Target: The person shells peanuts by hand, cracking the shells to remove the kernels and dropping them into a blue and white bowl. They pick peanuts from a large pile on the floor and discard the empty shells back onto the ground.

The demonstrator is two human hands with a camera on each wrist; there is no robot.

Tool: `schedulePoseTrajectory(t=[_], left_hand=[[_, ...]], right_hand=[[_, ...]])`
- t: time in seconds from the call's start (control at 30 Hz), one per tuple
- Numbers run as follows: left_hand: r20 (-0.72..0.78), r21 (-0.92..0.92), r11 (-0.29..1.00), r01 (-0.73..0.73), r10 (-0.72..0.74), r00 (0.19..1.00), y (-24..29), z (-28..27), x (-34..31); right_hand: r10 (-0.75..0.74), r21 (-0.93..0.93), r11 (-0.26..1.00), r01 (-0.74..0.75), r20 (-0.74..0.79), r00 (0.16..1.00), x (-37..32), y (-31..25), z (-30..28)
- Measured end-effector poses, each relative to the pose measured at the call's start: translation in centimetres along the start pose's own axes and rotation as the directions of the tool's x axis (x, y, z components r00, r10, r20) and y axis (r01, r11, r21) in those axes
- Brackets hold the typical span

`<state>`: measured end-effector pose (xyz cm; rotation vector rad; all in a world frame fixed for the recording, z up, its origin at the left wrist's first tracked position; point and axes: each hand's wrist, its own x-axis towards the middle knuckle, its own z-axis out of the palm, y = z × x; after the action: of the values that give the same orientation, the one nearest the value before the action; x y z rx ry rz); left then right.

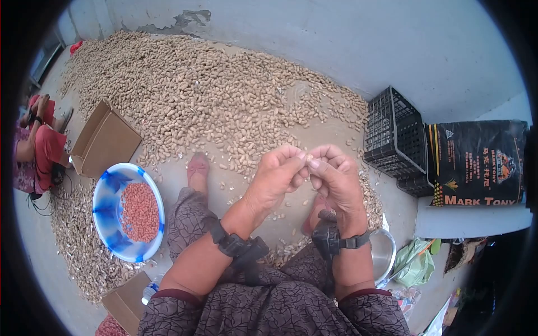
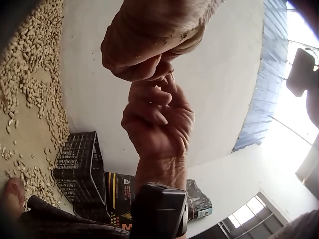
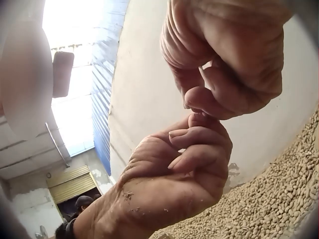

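In the head view my left hand [image 1: 276, 175] and right hand [image 1: 339, 178] meet fingertip to fingertip over the floor, in front of my lap. Thumbs and forefingers of both pinch a small pale peanut [image 1: 309, 159], mostly hidden by the fingers. The left wrist view has my left hand [image 2: 154, 42] at the top, its curled fingers meeting the right hand's tips. From the right wrist, the other fingers of my left hand [image 3: 179, 172] show curled too. A blue and white basin [image 1: 105, 224] holding shelled pink peanuts [image 1: 140, 211] stands to my left.
Unshelled peanuts [image 1: 213, 95] cover the floor up to the wall. Black crates [image 1: 395, 131] and a printed black sack [image 1: 476, 162] stand at right. At left are a cardboard box [image 1: 112, 137], scattered shells [image 1: 78, 241] and another person [image 1: 42, 145]. A metal bowl [image 1: 383, 255] sits beside my right arm.
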<state>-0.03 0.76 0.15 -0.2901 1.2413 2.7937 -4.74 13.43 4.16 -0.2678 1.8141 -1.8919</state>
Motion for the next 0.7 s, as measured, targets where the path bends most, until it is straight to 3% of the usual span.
schedulePoseTrajectory(t=[0.03, 0.1, 0.33, 0.5, 0.63, 0.7], left_hand=[[0.003, -0.031, 0.999, 0.018, -0.018, 1.0, 0.2, 0.1, -0.1], [0.005, -0.063, 0.997, 0.035, -0.035, 0.999, 0.2, 0.1, -0.2], [0.039, -0.209, 0.978, 0.026, -0.019, 0.999, 0.4, -0.1, -0.1], [0.024, -0.217, 0.976, 0.011, -0.006, 1.0, 0.3, -0.1, -0.2], [0.029, -0.215, 0.977, 0.013, -0.007, 1.0, 0.6, -0.1, -0.3], [0.03, -0.207, 0.978, 0.013, -0.007, 1.0, 0.6, -0.1, -0.3]], right_hand=[[-0.001, 0.0, 1.0, 0.001, 0.001, 1.0, 0.1, 0.1, -0.2], [0.042, 0.201, 0.978, -0.048, 0.035, 0.999, 0.2, 0.3, -0.7], [0.021, 0.418, 0.905, -0.079, 0.141, 0.99, 0.8, 0.7, -1.3], [0.039, 0.649, 0.736, -0.192, 0.243, 0.969, 0.9, 1.0, -1.4], [0.033, 0.609, 0.776, -0.163, 0.219, 0.975, 1.0, 1.3, -1.4], [0.003, 0.565, 0.821, -0.08, 0.137, 0.991, 0.9, 1.2, -1.2]])
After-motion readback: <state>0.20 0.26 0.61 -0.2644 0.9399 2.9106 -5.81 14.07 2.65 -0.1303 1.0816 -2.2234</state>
